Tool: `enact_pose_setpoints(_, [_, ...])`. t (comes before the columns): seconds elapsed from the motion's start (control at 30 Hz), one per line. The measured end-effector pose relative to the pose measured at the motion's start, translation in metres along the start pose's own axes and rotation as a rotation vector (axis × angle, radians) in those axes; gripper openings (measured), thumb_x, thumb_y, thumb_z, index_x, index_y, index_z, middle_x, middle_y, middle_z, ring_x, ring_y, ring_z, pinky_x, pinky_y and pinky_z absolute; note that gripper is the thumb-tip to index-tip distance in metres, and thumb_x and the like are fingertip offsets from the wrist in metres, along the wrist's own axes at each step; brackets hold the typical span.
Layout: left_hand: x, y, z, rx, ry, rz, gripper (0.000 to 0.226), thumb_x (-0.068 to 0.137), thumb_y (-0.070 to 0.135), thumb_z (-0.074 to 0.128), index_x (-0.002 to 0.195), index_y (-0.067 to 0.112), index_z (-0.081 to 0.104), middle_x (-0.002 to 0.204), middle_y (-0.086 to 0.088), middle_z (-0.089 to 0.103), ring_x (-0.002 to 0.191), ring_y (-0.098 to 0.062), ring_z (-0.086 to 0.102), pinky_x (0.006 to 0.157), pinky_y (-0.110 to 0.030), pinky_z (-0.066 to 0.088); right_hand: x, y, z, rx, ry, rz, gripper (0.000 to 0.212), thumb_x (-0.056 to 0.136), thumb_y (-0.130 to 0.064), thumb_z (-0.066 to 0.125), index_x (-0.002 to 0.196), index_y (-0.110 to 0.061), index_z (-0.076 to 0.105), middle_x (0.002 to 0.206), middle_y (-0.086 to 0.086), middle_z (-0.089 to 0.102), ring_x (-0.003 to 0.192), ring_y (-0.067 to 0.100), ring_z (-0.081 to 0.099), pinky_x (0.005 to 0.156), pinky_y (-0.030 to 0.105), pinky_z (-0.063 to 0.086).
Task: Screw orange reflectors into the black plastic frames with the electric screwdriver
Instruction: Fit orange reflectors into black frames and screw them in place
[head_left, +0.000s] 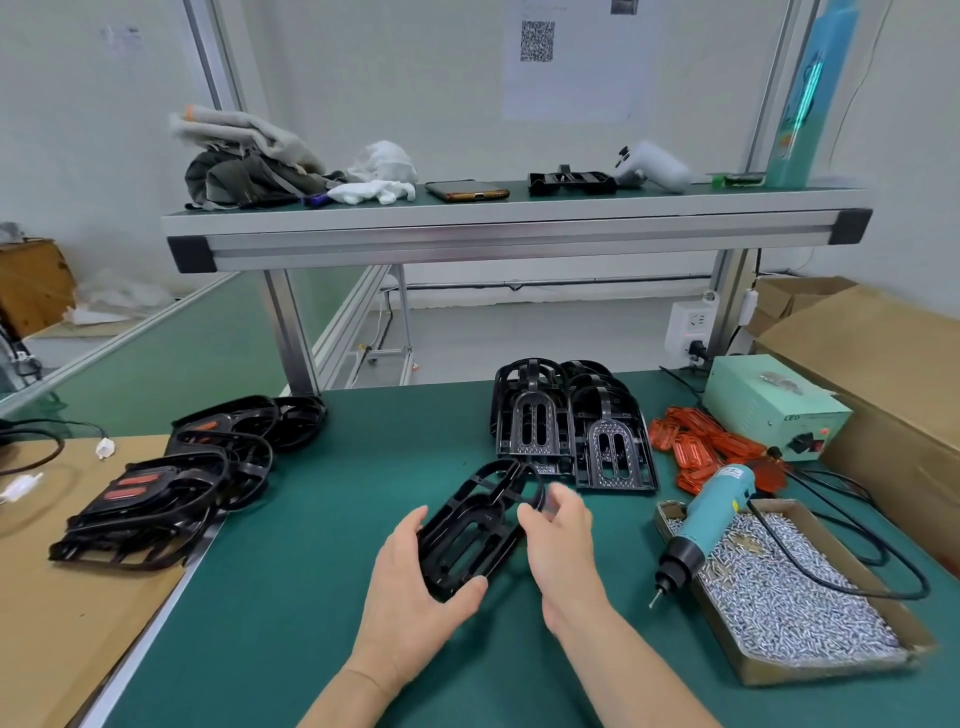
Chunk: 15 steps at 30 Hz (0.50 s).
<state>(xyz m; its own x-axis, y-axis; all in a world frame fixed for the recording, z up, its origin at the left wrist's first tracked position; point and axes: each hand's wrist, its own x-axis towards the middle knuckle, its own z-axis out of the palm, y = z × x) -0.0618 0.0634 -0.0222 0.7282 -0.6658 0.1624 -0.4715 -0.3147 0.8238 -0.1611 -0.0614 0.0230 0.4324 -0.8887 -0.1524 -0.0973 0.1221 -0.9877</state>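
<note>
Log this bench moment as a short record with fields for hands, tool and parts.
left hand: holds black frame at its near end
right hand: grips the frame's far rim
screwdriver: unheld, lying across screw box corner
reflectors: orange pile right of bare frame stack
finished frames: stacked at left

A green tabletop (322, 571) spreads under the left hand (410, 587) and the right hand (561, 551); beyond them aluminium posts (291, 332) carry a green-topped shelf (519, 228) overhead; behind it stands a white wall (415, 78) with a printed sheet (571, 78) bearing a QR code; under the shelf a pale grey floor (467, 332) shows; a white socket (693, 325) sits beyond the right hand; far left of the left hand runs a second green bench (182, 353); the light is even and soft.
</note>
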Motion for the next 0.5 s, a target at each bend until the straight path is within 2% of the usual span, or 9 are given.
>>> enact_pose_setpoints(0.07, [0.0, -0.001, 0.001, 0.029, 0.003, -0.001, 0.108, 0.058, 0.064, 0.068, 0.15, 0.026, 0.028, 0.136, 0.014, 0.043, 0.132, -0.005, 0.037, 0.111, -0.028, 0.034, 0.005, -0.009, -0.005, -0.089, 0.023, -0.106, 0.052, 0.096, -0.012, 0.056, 0.145, -0.017, 0.039, 0.146, 0.0, 0.031, 0.129, 0.014, 0.04, 0.114, 0.037, 0.034])
enact_pose_setpoints(0.13, [-0.001, -0.002, 0.001, 0.054, 0.001, 0.012, 0.107, 0.058, 0.063, 0.069, 0.15, 0.027, 0.028, 0.134, 0.018, 0.04, 0.129, -0.002, 0.035, 0.107, -0.022, 0.031, 0.018, -0.022, -0.014, -0.181, 0.035, -0.176, 0.064, 0.095, -0.012, 0.059, 0.152, -0.017, 0.032, 0.15, -0.001, 0.028, 0.128, 0.01, 0.04, 0.112, 0.031, 0.034])
enact_pose_setpoints(0.2, [0.0, -0.003, 0.001, 0.067, -0.012, 0.022, 0.105, 0.059, 0.062, 0.069, 0.149, 0.028, 0.027, 0.132, 0.022, 0.038, 0.128, 0.0, 0.034, 0.106, -0.019, 0.029, 0.038, -0.035, -0.027, -0.266, 0.033, -0.206, 0.062, 0.094, -0.009, 0.061, 0.151, -0.017, 0.038, 0.15, 0.0, 0.033, 0.114, 0.003, 0.046, 0.104, 0.021, 0.035])
enact_pose_setpoints(0.3, [0.0, -0.003, 0.0, 0.067, -0.057, 0.026, 0.104, 0.06, 0.061, 0.068, 0.15, 0.034, 0.025, 0.131, 0.03, 0.035, 0.13, 0.004, 0.033, 0.106, -0.018, 0.029, 0.076, -0.05, -0.055, -0.44, 0.07, -0.242, 0.053, 0.092, -0.007, 0.061, 0.143, -0.014, 0.049, 0.145, 0.009, 0.044, 0.117, 0.013, 0.048, 0.108, 0.034, 0.037])
enact_pose_setpoints(0.37, [0.0, -0.003, 0.0, 0.084, -0.108, 0.038, 0.103, 0.06, 0.059, 0.067, 0.15, 0.039, 0.022, 0.13, 0.036, 0.032, 0.131, 0.006, 0.033, 0.106, -0.019, 0.031, 0.104, -0.055, -0.076, -0.621, 0.132, -0.254, 0.047, 0.091, -0.009, 0.06, 0.137, -0.013, 0.055, 0.139, 0.014, 0.047, 0.113, 0.022, 0.052, 0.103, 0.037, 0.041])
enact_pose_setpoints(0.5, [0.0, -0.002, -0.001, 0.151, -0.187, 0.062, 0.103, 0.061, 0.055, 0.061, 0.152, 0.042, 0.015, 0.142, 0.027, 0.034, 0.134, 0.005, 0.031, 0.109, -0.019, 0.03, 0.152, -0.051, -0.113, -1.067, 0.265, -0.142, 0.047, 0.089, -0.017, 0.06, 0.135, -0.011, 0.054, 0.136, 0.019, 0.047, 0.122, 0.039, 0.05, 0.101, 0.044, 0.044])
